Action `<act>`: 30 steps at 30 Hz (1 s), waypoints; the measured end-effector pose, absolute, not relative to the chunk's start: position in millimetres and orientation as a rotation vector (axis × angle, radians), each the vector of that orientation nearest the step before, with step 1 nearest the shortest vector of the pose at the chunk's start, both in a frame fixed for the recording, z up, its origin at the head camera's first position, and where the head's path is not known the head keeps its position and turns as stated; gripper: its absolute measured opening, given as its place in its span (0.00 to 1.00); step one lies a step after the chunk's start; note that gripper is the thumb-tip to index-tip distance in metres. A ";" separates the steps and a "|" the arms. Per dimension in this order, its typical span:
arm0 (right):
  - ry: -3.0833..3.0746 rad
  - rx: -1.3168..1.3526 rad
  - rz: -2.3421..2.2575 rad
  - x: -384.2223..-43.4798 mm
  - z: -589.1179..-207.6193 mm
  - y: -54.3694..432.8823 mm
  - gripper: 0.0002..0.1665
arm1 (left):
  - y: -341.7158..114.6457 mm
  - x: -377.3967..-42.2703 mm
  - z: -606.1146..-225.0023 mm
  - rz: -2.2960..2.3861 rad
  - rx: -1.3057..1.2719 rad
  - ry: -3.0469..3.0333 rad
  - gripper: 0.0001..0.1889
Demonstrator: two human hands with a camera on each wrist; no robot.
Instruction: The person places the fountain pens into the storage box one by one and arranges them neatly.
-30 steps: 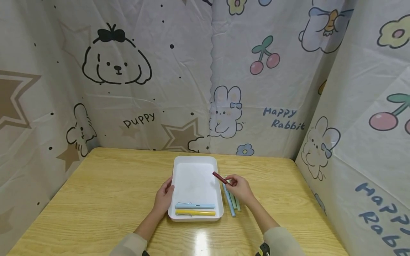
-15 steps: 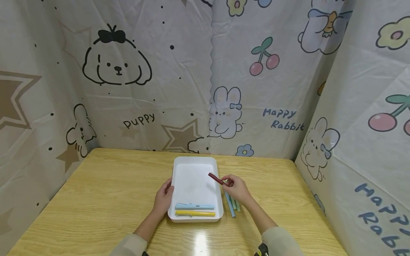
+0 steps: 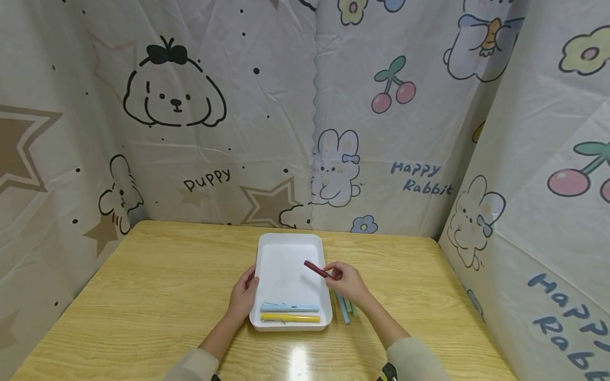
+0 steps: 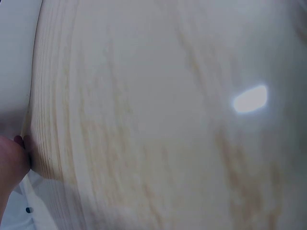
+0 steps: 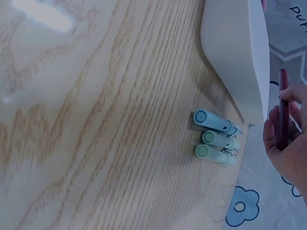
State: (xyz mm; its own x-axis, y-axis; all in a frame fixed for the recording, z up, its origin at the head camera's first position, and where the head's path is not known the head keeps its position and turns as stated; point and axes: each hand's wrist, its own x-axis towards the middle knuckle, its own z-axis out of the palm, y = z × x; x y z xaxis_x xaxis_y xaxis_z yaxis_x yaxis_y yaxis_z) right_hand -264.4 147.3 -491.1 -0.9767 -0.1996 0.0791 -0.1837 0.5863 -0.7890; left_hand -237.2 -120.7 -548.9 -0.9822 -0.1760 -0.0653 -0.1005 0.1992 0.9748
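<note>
Taking the tray's middle as my clock centre, with twelve at its far side, I'm now seeing the dark red pen reaching in from three o'clock over the floor of the white tray. I'm reading that as the carry being partway through: the pen is being held aloft, not lying down, though I can't tell how high.

Against the frame from a second ago, its free end is sitting further toward nine, where it was only just crossing the right rim. The right hand has been shifting the same way, and in the head view it is now hiding more of the loose pens. The left hand is staying put at nine o'clock, holding the tray by its side wall.

The right hand is pinching the red pen narrowly, tip pointing toward ten. Inside the tray at six o'clock, a light blue pen and a yellow pen are lying side by side, unchanged. Outside at four, another blue pen and two green pens are resting on the table.
</note>
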 end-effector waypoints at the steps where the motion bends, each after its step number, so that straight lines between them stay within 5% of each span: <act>1: 2.785 -0.342 -1.376 -263.9 -490.9 146.5 0.13 | -120.9 -237.3 -549.1 -1.931 0.277 -2.386 0.24; 30: 2.746 -0.495 -1.309 -257.5 -487.5 132.2 0.11 | -120.6 -235.8 -548.3 -1.948 0.276 -2.377 0.23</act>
